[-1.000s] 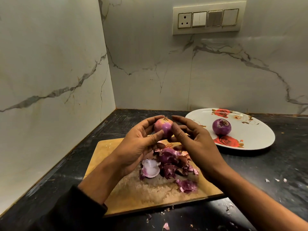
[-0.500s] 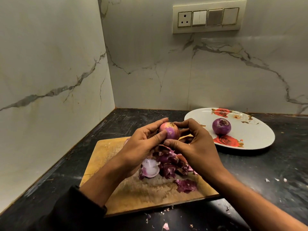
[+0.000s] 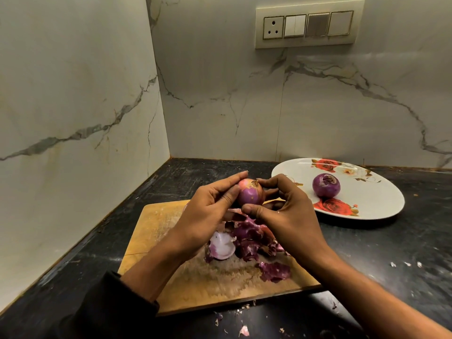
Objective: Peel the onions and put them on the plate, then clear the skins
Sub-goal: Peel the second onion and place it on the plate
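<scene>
A partly peeled purple onion [image 3: 250,195] is held above the wooden cutting board [image 3: 156,223], between both hands. My left hand [image 3: 208,214] cups it from the left, thumb on its side. My right hand [image 3: 288,211] grips it from the right, thumb under it and fingers curled over the top. A pile of purple onion skins [image 3: 247,241] lies on the board below the hands. A peeled purple onion [image 3: 326,185] sits on the white rose-patterned plate [image 3: 381,201] at the right.
The board lies on a black stone counter [image 3: 391,253] in a corner of marble walls. Small skin scraps [image 3: 243,331] are scattered on the counter in front of the board and at the right. A switch panel [image 3: 308,25] is on the back wall.
The onion has been turned in my hands and shifted slightly right. My right fingers have curled over its top, with the thumb now beneath it.
</scene>
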Available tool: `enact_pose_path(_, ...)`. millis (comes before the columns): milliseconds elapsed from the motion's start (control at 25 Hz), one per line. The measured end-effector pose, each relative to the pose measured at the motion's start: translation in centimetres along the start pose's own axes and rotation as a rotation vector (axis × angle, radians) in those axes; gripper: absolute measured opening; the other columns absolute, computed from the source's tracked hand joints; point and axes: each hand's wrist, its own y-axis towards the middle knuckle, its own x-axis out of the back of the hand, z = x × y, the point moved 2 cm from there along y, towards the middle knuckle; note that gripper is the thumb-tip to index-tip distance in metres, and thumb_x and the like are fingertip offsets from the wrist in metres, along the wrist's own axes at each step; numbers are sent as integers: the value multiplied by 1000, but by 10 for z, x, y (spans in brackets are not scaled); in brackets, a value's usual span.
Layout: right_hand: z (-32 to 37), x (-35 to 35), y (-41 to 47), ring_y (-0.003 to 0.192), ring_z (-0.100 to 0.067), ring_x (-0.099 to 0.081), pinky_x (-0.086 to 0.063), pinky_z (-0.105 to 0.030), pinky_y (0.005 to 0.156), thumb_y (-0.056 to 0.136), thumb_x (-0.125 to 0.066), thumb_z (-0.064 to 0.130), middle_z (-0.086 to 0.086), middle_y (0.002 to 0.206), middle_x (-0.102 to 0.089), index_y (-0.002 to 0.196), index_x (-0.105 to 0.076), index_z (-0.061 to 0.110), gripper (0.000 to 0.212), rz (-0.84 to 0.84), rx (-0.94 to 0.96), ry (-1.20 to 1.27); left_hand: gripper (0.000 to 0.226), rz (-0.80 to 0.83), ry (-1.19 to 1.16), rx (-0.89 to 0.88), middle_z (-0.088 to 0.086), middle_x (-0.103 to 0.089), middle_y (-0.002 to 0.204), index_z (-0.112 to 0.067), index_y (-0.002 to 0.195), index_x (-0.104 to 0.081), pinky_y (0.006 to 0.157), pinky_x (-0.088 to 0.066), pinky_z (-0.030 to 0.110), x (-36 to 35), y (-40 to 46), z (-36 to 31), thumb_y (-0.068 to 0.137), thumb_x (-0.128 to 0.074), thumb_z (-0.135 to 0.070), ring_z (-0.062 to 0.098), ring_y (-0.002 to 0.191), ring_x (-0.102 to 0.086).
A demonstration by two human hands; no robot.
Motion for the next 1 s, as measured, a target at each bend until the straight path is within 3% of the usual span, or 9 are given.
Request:
enact_pose_path(120,1,2,2,79,-8,-71,-61,-30,70,62,-84,48,7,92,-70,104,-64,28,51,-45,22,-27,51,-120,229,-104,-4,-69,124,-16,132,-61,82,-60,27,2,-1,-1,83,-64,-27,10,109,-68)
enact_pose_path(360,2,1,0,77,-6,-69,-60,-26,65,62,-86,49,10,87,-69,95,-64,27,46,-100,47,-76,35,-214,592,-272,-10,-66,119,-16,131,-60,88,-54,15,0,-4,-3,96,-60,-17,-2,110,-63)
enact_pose_path(560,3,0,0,76,-4,-68,-59,-22,65,60,-85,52,11,89,-69,95,-64,25,48,-116,58,-89,33,-267,672,-341,-15,-63,112,-13,128,-63,85,-49,6,-2,-5,-5,95,-63,-14,-14,103,-59)
enact_pose_path(760,4,-2,-1,77,-6,-69,-59,-21,66,56,-81,59,11,93,-69,96,-65,25,55,-98,50,-44,30,-311,628,-336,-14,-66,106,-14,124,-66,74,-50,4,0,-6,-5,94,-63,-10,-19,91,-62)
enact_pose_path(1000,0,0,2,83,-11,-72,-61,-29,70,61,-86,45,6,101,-69,107,-65,27,54,-93,25,28,31,-249,222,-137,-16,-75,96,-21,117,-69,69,-58,18,0,-1,1,88,-67,-12,6,89,-74)
